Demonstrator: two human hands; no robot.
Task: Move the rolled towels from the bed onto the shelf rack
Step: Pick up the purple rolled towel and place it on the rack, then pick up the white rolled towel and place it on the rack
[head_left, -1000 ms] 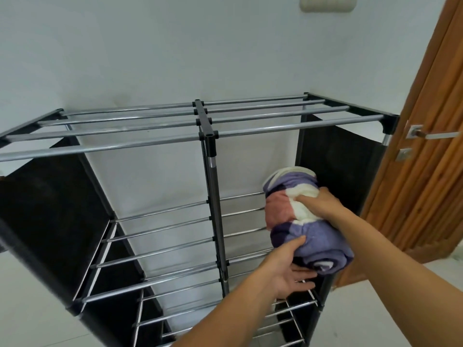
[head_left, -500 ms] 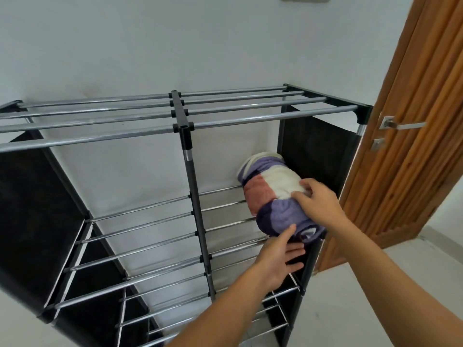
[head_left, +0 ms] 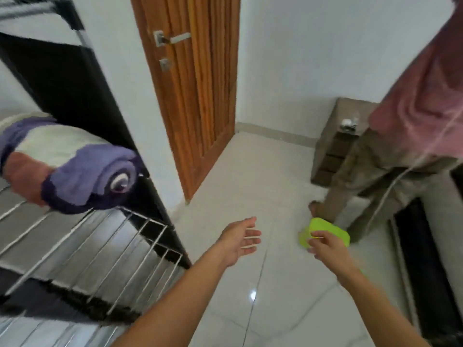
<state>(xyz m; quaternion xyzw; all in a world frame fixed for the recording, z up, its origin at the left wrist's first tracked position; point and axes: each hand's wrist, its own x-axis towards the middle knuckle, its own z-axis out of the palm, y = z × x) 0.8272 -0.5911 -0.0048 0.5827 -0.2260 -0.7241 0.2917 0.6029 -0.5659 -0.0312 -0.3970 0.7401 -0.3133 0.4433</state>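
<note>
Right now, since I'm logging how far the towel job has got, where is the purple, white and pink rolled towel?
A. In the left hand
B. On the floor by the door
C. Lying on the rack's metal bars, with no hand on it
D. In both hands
C: the rolled towel lies on the bars of the shelf rack, while the left hand is open over the floor and the right hand is away from it.

Rolled towel (head_left: 72, 169): purple, cream, pink bands | lying on its side | shelf rack (head_left: 82, 236) rails, far left, against black side panel.

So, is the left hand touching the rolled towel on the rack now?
Apart. The head view shows the left hand open over the bare floor, with clear space between it and the rolled towel, which lies on the rack bars.
</note>
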